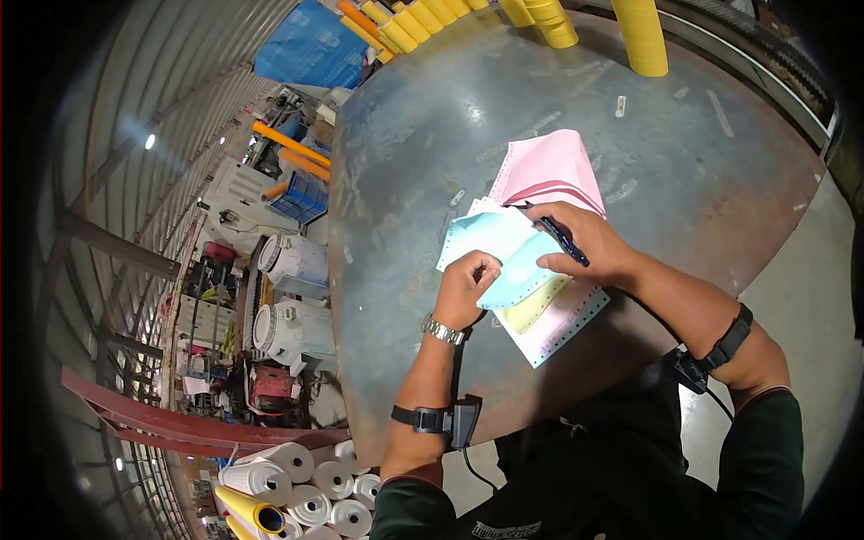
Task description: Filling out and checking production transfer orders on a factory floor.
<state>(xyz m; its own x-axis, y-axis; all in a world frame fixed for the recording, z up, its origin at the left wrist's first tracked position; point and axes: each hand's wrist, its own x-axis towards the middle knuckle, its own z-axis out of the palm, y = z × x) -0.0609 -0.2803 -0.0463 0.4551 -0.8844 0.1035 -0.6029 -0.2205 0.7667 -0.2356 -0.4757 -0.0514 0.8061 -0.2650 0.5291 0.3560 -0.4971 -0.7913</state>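
My left hand (468, 286) is closed, its fingers curled at the edge of a light blue sheet (522, 270) with holes along its border. In my right hand (589, 236) lies a dark pen (565, 241), held between thumb and fingers while the hand rests over the papers. The blue sheet is folded up and curved. Under it show a yellow sheet (533, 306) and a white-pink sheet (562, 326) with punched edges. Beyond my right hand a pink sheet (553, 162) is turned back, away from me. The pen's tip is hard to make out.
The papers lie on a worn grey metal table (405, 180). Yellow rolls (641, 40) stand along its far edge. Left of the table are white drums (297, 265), a blue crate (301, 198) and stacked white rolls (310, 504). A strapped device (463, 421) sits on my left forearm.
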